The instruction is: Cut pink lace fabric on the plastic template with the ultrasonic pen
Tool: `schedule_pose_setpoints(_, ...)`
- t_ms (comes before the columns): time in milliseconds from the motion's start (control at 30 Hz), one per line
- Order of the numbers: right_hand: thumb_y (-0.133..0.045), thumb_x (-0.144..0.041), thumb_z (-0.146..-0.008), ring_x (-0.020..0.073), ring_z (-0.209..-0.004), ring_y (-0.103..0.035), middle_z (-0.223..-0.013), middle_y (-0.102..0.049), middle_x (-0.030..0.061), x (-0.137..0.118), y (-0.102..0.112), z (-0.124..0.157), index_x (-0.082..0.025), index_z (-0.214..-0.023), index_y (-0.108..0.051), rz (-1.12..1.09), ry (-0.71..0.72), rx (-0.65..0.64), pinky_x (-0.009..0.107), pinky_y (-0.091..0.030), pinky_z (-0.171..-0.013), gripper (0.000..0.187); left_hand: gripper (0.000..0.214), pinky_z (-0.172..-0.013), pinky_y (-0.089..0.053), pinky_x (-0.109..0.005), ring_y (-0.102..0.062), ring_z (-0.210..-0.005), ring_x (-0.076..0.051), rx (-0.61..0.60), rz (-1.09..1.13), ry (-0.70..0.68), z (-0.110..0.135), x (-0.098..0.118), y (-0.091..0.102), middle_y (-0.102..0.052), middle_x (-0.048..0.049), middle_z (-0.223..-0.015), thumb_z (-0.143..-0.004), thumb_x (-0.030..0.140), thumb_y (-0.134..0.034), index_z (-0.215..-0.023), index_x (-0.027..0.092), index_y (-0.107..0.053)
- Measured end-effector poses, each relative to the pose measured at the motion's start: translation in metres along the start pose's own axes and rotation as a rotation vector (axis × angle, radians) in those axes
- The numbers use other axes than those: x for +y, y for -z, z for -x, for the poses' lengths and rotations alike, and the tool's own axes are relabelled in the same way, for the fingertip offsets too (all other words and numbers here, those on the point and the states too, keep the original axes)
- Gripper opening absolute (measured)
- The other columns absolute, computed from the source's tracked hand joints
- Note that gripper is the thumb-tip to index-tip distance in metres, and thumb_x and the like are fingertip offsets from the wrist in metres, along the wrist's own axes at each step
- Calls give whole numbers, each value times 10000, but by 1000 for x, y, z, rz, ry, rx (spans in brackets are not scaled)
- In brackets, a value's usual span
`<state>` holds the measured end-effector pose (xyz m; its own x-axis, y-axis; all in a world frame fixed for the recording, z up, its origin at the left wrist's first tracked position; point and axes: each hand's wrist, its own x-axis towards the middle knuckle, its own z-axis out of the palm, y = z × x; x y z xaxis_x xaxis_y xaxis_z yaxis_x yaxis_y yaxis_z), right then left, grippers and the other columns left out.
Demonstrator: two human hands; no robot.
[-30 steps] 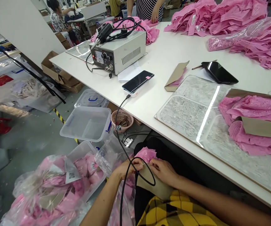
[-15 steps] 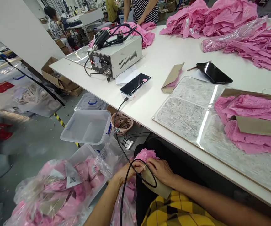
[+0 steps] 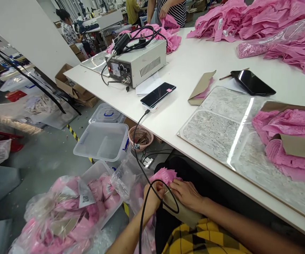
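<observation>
Below, left hand (image 3: 154,196) pinching pink lace (image 3: 163,175), right hand (image 3: 187,194) seemingly gripping it too, tan card (image 3: 183,214) beneath

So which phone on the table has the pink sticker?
The phone next to the grey machine; the other phone farther right is plain black.

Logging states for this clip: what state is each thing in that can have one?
Left hand, curled around the lace piece.
Right hand, fingers pressed on the lace piece; grip unclear.
Phone, screen dark, cable plugged in.
Tablet, screen dark.
Clear tub, open, empty.
Storage box, lid on.
</observation>
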<state>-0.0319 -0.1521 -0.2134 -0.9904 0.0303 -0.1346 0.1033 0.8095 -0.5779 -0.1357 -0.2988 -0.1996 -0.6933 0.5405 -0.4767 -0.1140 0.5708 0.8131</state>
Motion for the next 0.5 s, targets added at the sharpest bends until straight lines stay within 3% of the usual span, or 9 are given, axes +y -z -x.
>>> schedule_pose_setpoints(133,-433,-179,-912,135,-659,-515,-828,-590,9,5,13,-5,-205,-846,-578,-30,109,-68,247,-316,-572,162,184,-969,-362,-422,-569,-890,-221,46,-241,-238,9,7,0,-656,-27,-782,-659,40,-549,-666,192,-651)
schedule_pose_setpoints(333,-415,-178,-916,147,-717,-505,-864,-541,32,8,22,-7,-185,-829,-567,-84,209,-100,250,-384,-636,175,154,-854,-458,-405,-574,-918,-232,22,-421,-464,4,0,10,-644,-90,-952,-756,97,-512,-810,163,-640)
schedule_pose_setpoints(500,-452,-89,-849,154,-830,-536,-982,-546,46,8,32,-12,-183,-849,-616,-157,281,-128,259,-436,-734,189,271,-911,-443,-406,-580,-943,-228,-168,-544,-745,4,-6,14,-661,-67,-912,-837,111,-447,-1007,208,-635)
